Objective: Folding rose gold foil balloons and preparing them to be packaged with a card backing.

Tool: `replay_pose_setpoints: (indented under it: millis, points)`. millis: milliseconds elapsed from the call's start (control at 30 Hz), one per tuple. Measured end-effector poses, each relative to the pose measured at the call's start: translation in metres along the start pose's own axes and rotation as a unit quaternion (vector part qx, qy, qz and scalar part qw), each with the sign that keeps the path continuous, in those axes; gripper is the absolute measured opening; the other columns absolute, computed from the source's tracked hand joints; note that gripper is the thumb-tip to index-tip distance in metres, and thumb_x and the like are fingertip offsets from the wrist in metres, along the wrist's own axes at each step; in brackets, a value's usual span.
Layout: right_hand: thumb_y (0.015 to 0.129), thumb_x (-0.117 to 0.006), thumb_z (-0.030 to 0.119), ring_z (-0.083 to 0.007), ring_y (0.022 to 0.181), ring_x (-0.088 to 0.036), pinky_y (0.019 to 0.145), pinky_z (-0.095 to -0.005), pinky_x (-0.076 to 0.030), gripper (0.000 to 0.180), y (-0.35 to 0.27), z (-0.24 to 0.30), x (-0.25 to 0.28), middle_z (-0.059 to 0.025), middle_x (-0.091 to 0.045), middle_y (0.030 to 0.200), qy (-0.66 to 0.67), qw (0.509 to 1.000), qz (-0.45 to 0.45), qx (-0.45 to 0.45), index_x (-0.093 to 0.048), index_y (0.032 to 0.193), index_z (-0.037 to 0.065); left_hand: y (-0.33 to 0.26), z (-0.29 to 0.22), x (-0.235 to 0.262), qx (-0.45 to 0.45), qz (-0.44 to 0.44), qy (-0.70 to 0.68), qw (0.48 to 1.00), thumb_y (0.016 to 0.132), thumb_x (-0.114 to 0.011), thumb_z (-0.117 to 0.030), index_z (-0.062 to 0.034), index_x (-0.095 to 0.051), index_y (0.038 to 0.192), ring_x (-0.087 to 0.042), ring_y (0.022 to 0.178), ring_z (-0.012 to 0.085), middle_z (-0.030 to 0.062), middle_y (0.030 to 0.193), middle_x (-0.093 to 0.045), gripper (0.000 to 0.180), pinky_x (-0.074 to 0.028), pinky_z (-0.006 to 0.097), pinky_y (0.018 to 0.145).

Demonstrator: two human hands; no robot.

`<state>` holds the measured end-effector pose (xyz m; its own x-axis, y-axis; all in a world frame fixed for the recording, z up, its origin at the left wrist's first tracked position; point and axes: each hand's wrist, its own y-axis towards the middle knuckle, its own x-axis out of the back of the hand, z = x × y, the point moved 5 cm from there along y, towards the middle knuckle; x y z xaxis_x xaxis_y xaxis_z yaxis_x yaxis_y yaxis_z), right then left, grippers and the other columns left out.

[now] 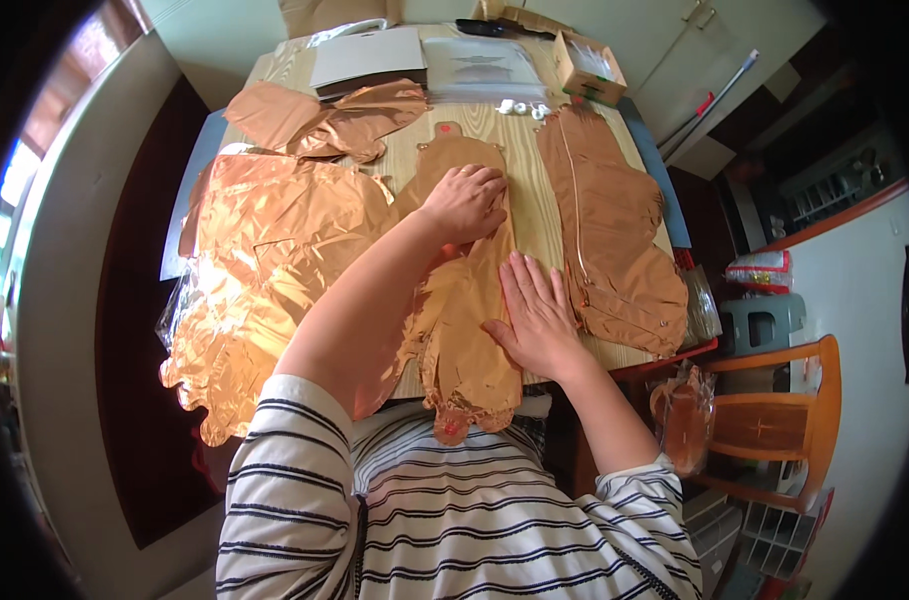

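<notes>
A flat copper-brown foil balloon (464,300) lies lengthwise on the table before me, its near end hanging over the front edge against my shirt. My left hand (464,203) bears down on its upper part, with the fingers curled in at the right edge of the foil. Lower down, my right hand (536,315) rests flat along the same right edge, fingers stretched out. To the left spreads a large crinkled sheet of shiny copper foil (274,240), partly behind my left forearm. Another flattened brown foil balloon (609,220), with a pale ribbon-like line along it, lies to the right.
Beyond the foil sheet are more brown foil pieces (324,115). Along the back stand a white flat box (369,58), clear plastic bags (484,70), small white rolls (522,107) and an open cardboard box (589,70). A wooden chair (774,420) stands at the right.
</notes>
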<state>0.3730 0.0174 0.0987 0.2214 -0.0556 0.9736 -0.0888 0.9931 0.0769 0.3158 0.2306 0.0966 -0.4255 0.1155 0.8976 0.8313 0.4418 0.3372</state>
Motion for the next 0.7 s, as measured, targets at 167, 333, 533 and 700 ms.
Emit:
replay_pose_setpoints:
  millis: [167, 333, 533, 700]
  points:
    - [0.100, -0.052, 0.052, -0.0390, 0.155, -0.018, 0.124, -0.0593, -0.010, 0.084, 0.001, -0.001, -0.002, -0.0253, -0.022, 0.166, 0.006, 1.000, 0.025, -0.019, -0.027, 0.158, -0.004, -0.062, -0.011, 0.071, 0.123, -0.160, -0.235, 0.951, 0.093, -0.067, -0.023, -0.0020, -0.062, 0.128, -0.053, 0.128, 0.0395, 0.0196, 0.137, -0.056, 0.041, -0.047, 0.047, 0.103]
    - [0.103, -0.041, 0.061, -0.0394, 0.156, -0.017, 0.124, -0.0594, -0.010, 0.088, -0.002, -0.001, -0.004, -0.0236, -0.020, 0.167, -0.009, 1.000, 0.017, 0.004, -0.022, 0.160, -0.003, -0.230, -0.092, 0.152, 0.043, -0.180, -0.066, 0.981, 0.076, -0.070, -0.002, 0.0009, -0.063, 0.094, -0.058, 0.064, 0.0267, 0.0092, 0.081, -0.061, 0.020, -0.050, 0.040, 0.066]
    - [0.102, -0.043, 0.060, -0.0409, 0.155, -0.018, 0.123, -0.0615, -0.012, 0.083, -0.001, 0.003, 0.000, -0.0219, -0.019, 0.168, -0.022, 0.999, 0.039, 0.007, -0.025, 0.161, 0.004, -0.394, -0.125, 0.072, 0.616, -0.046, -0.530, 0.581, 0.103, -0.062, -0.037, -0.0007, -0.065, 0.099, -0.064, 0.068, 0.0148, 0.0036, 0.082, -0.066, 0.037, -0.052, 0.029, 0.065]
    - [0.102, -0.045, 0.059, -0.0417, 0.154, -0.019, 0.123, -0.0626, -0.013, 0.080, 0.001, 0.001, 0.000, -0.0207, -0.020, 0.168, -0.030, 0.998, 0.038, 0.027, -0.027, 0.161, 0.008, -0.362, -0.104, 0.085, 0.508, -0.139, -0.582, 0.620, 0.101, -0.062, -0.025, 0.0021, -0.067, 0.100, -0.069, 0.093, 0.0206, 0.0135, 0.117, -0.066, 0.027, -0.054, 0.031, 0.079]
